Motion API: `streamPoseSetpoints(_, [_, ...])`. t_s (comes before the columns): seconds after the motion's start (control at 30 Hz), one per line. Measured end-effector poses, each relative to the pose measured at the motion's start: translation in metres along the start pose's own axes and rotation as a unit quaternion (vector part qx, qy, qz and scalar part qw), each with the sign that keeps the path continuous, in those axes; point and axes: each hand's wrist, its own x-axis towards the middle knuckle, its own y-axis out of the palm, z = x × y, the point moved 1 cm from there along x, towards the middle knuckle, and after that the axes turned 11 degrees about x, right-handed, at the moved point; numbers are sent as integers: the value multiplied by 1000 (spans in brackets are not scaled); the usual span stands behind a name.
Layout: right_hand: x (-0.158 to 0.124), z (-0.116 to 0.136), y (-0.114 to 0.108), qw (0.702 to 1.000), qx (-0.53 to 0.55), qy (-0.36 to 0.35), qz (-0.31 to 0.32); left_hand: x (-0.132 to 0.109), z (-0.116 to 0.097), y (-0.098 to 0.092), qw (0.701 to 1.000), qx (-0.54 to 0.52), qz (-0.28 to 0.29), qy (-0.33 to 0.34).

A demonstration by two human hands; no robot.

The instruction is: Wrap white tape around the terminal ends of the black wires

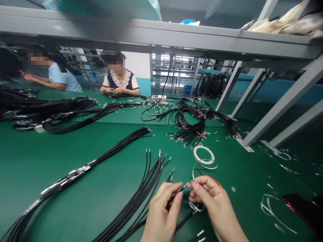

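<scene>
Between the thumb and fingers of my left hand [165, 208] is a black cable [185, 186], its bare tip pointing up to the right. My right hand [212, 198] is pinched closed close to that tip. A thin white tape strip [193, 172] runs down into its fingertips, which partly hide it. Just beyond lies a tape roll [204, 155] with a green inner ring. An orange-handled tool [216, 182] is mostly covered by my right hand. Left of my hands, a fan of loose black cables [141, 191] lies with metal tips pointing away.
A long cable bundle [101, 158] curves across the green table [75, 148]. More bundles [191, 124] lie farther back. Grey shelf legs [285, 101] stand at right, near tape scraps [270, 208] and a dark red-edged object [300, 208]. Two people [121, 80] sit opposite.
</scene>
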Motion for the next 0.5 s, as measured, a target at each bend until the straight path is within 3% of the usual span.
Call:
streamPoseSetpoints(0.2, [-4,-3,1,999,-20,-43,-18,-3,3,2,998,26,-41,47])
streamPoseSetpoints(0.5, [-5,-19,13,997,66,-27,-1,-6,1,4,998,31,-57,26])
